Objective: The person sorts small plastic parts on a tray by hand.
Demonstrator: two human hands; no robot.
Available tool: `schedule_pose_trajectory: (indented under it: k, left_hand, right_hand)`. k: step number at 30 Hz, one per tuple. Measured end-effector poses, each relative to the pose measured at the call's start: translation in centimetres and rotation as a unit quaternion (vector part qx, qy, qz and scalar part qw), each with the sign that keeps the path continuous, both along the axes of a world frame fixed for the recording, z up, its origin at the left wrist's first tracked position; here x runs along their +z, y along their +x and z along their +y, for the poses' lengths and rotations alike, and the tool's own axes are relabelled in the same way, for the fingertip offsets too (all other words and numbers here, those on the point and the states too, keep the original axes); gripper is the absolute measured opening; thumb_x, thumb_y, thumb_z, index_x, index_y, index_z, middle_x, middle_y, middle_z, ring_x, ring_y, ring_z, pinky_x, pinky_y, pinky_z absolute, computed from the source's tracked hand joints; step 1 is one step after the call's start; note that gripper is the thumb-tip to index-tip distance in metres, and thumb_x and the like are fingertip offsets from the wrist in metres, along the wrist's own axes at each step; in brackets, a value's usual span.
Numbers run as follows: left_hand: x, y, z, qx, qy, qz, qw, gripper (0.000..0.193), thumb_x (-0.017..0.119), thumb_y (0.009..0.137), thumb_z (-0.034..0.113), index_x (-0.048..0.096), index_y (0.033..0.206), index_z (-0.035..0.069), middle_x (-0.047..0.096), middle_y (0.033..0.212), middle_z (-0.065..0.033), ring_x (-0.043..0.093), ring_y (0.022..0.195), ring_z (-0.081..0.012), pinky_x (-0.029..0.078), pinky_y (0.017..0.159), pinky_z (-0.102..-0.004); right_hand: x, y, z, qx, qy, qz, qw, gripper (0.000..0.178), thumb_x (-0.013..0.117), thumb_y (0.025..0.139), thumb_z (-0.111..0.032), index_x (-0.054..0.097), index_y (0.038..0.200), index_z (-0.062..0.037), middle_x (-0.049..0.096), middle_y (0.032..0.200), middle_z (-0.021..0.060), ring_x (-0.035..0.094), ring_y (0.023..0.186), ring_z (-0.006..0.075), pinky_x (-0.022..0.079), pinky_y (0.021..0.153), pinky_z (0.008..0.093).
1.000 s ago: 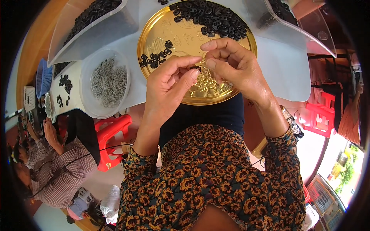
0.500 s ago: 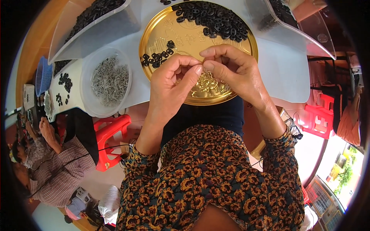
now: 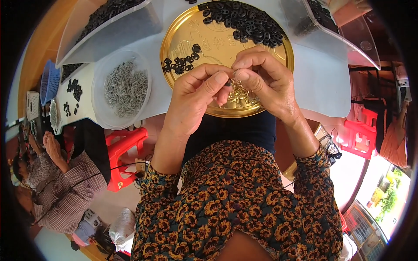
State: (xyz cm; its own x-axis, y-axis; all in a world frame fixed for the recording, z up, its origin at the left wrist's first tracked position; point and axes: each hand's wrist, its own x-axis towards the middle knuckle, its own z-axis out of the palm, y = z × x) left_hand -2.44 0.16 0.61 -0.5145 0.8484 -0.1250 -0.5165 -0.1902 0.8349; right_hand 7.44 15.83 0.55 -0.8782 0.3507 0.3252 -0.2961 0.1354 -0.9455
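Note:
Above the near half of a round gold tray [image 3: 191, 37], my two hands meet at the fingertips. My left hand [image 3: 191, 98] is closed, with a small black plastic piece [image 3: 228, 82] between thumb and fingers. Pinched close against it, my right hand [image 3: 274, 85] has thumb and forefinger together; whatever they grip is too small to make out. A large heap of black oval pieces [image 3: 248, 24] with holes covers the tray's far right. A smaller cluster of black pieces [image 3: 179, 66] lies on its left, beside my left fingers.
Left of the tray stands a round clear tub [image 3: 126, 89] of small silvery parts. Clear bins [image 3: 117, 37] of black pieces flank the tray's far side. Loose black pieces [image 3: 75, 90] lie at the table's left. Red stools [image 3: 122, 152] and another person [image 3: 72, 191] are beyond.
The black piece now shows at my left fingertips, where the fingers hid it before. My left thumb has shifted up a little, and its lower fingers have curled in under the piece.

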Motion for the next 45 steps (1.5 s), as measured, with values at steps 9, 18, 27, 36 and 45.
schedule_pose_trajectory:
  k: [9,18,27,36,45]
  left_hand:
    - [0.7,0.9,0.0,0.12,-0.061,0.227,0.964,0.019,0.058,0.091,-0.002,0.057,0.111,-0.002,0.061,0.092,-0.0049,0.056,0.076,-0.0066,0.048,0.071,-0.0203]
    - [0.7,1.2,-0.2,0.13,-0.058,0.24,0.96,0.014,0.058,0.091,-0.002,0.056,0.105,-0.002,0.06,0.093,-0.0049,0.056,0.078,-0.0066,0.048,0.07,-0.0201]
    - [-0.7,1.4,0.5,0.125,-0.006,0.119,0.985,0.012,0.059,0.093,0.007,0.055,0.103,0.001,0.058,0.089,-0.0031,0.054,0.071,-0.0074,0.045,0.064,-0.0202]
    - [-1.0,2.3,1.5,0.179,0.029,0.061,0.982,0.013,0.061,0.093,0.009,0.056,0.102,0.001,0.062,0.089,-0.0052,0.058,0.072,-0.0089,0.046,0.063,-0.0212]
    - [-1.0,3.0,1.9,0.228,0.035,0.044,0.972,0.018,0.06,0.093,0.009,0.06,0.108,-0.001,0.065,0.096,-0.0053,0.059,0.079,-0.0076,0.045,0.067,-0.0201]
  right_hand:
    - [-1.0,0.8,-0.9,-0.028,-0.247,-0.094,0.964,0.015,0.061,0.093,-0.014,0.058,0.102,-0.0018,0.067,0.094,0.0089,0.054,0.066,0.0073,0.047,0.06,0.0218]
    - [-1.3,0.9,-1.9,-0.022,-0.251,-0.088,0.964,0.015,0.06,0.094,-0.014,0.058,0.103,-0.002,0.067,0.095,0.0088,0.053,0.068,0.0072,0.047,0.064,0.0214]
    - [-1.4,0.7,-2.5,-0.049,-0.255,-0.009,0.966,0.014,0.061,0.093,-0.01,0.058,0.104,-0.002,0.066,0.092,0.0064,0.053,0.068,0.0056,0.046,0.062,0.0211]
    - [-1.2,-0.2,-2.7,-0.042,-0.257,0.008,0.966,0.015,0.061,0.093,-0.008,0.057,0.106,-0.0016,0.065,0.095,0.0067,0.056,0.075,0.0069,0.048,0.065,0.021]
    - [-0.1,-1.0,-3.8,-0.093,-0.261,0.014,0.961,0.015,0.059,0.094,-0.007,0.056,0.104,0.0035,0.065,0.096,0.01,0.061,0.079,0.0114,0.054,0.075,0.0249]
